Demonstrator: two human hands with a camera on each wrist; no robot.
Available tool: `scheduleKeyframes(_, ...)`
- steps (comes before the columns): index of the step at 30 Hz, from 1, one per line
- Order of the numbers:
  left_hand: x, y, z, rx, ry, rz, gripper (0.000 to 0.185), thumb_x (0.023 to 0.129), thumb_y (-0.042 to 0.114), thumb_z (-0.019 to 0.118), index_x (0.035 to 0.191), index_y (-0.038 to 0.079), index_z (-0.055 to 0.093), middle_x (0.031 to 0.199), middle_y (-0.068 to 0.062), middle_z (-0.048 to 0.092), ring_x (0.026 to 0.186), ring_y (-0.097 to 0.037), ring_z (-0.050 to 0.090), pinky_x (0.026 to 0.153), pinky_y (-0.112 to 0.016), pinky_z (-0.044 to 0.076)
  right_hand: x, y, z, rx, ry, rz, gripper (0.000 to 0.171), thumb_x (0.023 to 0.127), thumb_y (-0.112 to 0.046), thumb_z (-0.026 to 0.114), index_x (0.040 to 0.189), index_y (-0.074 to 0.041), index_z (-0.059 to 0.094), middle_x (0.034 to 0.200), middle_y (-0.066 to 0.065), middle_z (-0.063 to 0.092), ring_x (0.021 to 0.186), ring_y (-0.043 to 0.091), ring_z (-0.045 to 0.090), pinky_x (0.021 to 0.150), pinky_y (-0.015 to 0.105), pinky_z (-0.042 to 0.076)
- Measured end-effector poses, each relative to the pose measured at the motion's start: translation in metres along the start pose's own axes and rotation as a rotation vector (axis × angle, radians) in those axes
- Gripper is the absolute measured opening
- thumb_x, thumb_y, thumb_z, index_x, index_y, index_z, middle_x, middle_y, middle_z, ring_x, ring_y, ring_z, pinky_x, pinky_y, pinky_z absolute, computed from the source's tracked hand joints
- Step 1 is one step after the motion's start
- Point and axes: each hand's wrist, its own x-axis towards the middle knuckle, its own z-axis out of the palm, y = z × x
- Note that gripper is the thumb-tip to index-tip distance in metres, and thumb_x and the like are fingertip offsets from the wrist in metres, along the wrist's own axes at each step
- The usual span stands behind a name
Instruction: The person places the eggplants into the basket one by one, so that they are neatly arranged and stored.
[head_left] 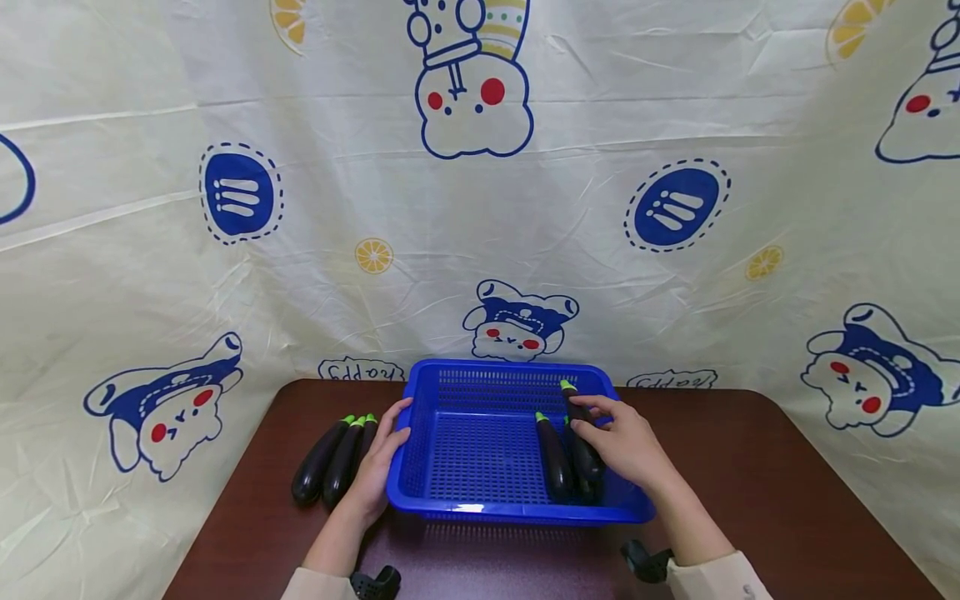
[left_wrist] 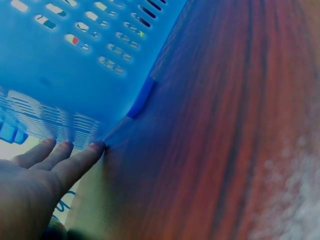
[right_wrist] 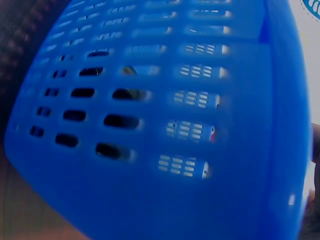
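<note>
A blue plastic basket [head_left: 480, 508] with slotted walls sits in the middle of the table. My left hand [head_left: 380, 467] rests against its left side, fingers fairly straight; in the left wrist view the fingers [left_wrist: 75, 167] touch the outer wall low down. Over the basket's right part, my right hand [head_left: 618, 437] holds an eggplant [head_left: 587, 458] between thumb and fingers near its green-stemmed end. Another eggplant [head_left: 555, 462] lies just left of it in the basket, and a further one is partly hidden beneath. In the right wrist view, the basket wall [right_wrist: 220, 200] hides most of my right hand.
Several eggplants [head_left: 318, 467] lie side by side on the dark brown table [head_left: 720, 467], left of the basket and partly behind my left hand. A pale printed cloth [head_left: 562, 208] hangs behind the table's far edge. Black straps sit at both wrists.
</note>
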Motion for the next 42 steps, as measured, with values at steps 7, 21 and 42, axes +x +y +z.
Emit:
scheduleKeyframes(7,-0.001,0.0,0.0,-0.007,-0.005,0.002,0.05,0.111,0.03,0.038,0.16,0.032,0.026,0.166,-0.012,0.028,0.139,-0.04,0.043,0.101,-0.039,0.046,0.004,-0.001,0.008,-0.007,-0.01,0.003,0.043,0.1,-0.03,0.068,0.141,-0.02,0.064,0.132,0.019,0.062,0.107,0.03,0.067,0.072,0.034,0.052)
scheduleKeyframes(21,0.0,0.0,0.0,0.0,-0.005,0.002,0.05,0.111,0.031,0.038,0.16,0.032,0.026,0.167,-0.012,0.027,0.14,-0.041,0.041,0.101,-0.04,0.046,0.006,-0.003,0.02,0.008,-0.032,-0.005,0.042,0.099,-0.028,0.07,0.14,-0.021,0.065,0.131,0.017,0.063,0.098,0.023,0.066,0.067,0.033,0.049)
scheduleKeyframes(42,-0.002,-0.002,-0.002,0.012,-0.014,-0.007,0.051,0.112,0.034,0.037,0.161,0.035,0.024,0.17,-0.01,0.02,0.148,-0.045,0.035,0.107,-0.046,0.045,0.012,-0.012,0.041,-0.007,-0.013,-0.029,0.036,0.097,-0.023,0.072,0.132,-0.019,0.07,0.123,0.014,0.066,0.094,0.021,0.064,0.075,0.036,0.052)
